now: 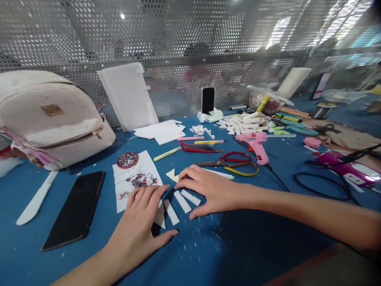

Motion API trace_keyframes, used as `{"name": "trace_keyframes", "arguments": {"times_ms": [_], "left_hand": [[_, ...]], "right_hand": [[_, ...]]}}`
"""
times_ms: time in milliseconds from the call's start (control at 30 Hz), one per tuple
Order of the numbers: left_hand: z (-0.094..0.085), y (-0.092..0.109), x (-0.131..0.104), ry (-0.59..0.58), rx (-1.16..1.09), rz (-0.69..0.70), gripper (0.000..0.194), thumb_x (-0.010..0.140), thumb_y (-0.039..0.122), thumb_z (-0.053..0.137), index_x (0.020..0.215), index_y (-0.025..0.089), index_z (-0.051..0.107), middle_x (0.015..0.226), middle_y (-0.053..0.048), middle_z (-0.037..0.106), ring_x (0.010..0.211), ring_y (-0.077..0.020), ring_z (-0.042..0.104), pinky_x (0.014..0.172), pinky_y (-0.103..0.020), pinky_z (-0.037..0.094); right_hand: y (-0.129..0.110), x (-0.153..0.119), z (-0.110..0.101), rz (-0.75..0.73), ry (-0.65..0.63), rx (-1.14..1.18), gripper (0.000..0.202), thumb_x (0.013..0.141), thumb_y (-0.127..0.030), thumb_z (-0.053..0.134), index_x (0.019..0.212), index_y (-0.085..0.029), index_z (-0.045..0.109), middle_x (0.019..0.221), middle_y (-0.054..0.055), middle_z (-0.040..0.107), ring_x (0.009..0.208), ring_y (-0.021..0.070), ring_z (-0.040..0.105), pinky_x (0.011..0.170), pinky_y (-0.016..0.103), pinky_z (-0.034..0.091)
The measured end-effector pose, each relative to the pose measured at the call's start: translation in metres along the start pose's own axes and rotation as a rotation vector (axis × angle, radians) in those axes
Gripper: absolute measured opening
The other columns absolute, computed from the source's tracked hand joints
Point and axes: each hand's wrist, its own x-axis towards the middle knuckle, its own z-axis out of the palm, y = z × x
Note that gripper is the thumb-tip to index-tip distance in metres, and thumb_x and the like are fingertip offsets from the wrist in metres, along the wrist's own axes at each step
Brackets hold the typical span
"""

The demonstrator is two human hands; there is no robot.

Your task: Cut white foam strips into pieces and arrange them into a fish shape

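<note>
Several short white strips lie fanned out on the blue table between my hands. My left hand is spread over the strips at the left, partly covering one of them, with its thumb stretched toward the right. From the other side my right hand arches over the right-hand strips, its fingers and thumb apart. Near its fingertips rests a pale yellow triangular piece. No held object shows in either hand. Just beyond my left fingers is a white paper with small multicoloured beads and a round beaded piece.
Scissors, a red cutter and a pink glue gun lie beyond my right hand. A pile of cut strips sits farther back. At left are a black phone, a white knife and a backpack.
</note>
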Motion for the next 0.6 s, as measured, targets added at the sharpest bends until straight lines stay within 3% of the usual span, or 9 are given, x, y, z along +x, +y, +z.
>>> {"name": "trace_keyframes", "arguments": {"times_ms": [133,367,600], "left_hand": [[-0.001,-0.001,0.002,-0.034,-0.074,-0.055,0.080,0.084,0.052,0.072,0.148,0.032,0.029,0.134,-0.008,0.054,0.120,-0.0332,0.048,0.105,-0.051,0.032],[-0.003,0.007,0.009,-0.047,-0.174,-0.094,0.066,0.089,0.027,0.062,0.146,0.033,0.030,0.121,-0.005,0.058,0.112,-0.0283,0.051,0.105,-0.050,0.031],[0.000,-0.001,0.003,-0.077,-0.121,-0.062,0.083,0.087,0.043,0.070,0.153,0.032,0.021,0.133,-0.006,0.056,0.119,-0.0301,0.051,0.111,-0.051,0.025]], "right_hand": [[0.009,-0.004,0.014,-0.017,0.065,0.025,0.059,0.084,-0.051,0.074,0.128,-0.015,0.059,0.133,0.015,0.052,0.123,0.0296,0.045,0.107,0.044,0.038],[0.010,-0.006,0.034,-0.022,0.208,0.003,0.057,0.084,-0.057,0.071,0.116,-0.010,0.062,0.123,0.016,0.056,0.115,0.0305,0.049,0.102,0.044,0.037],[0.017,-0.006,0.014,-0.054,0.019,0.126,0.069,0.079,-0.058,0.077,0.130,-0.014,0.058,0.124,0.013,0.059,0.111,0.0279,0.053,0.101,0.040,0.038]]}}
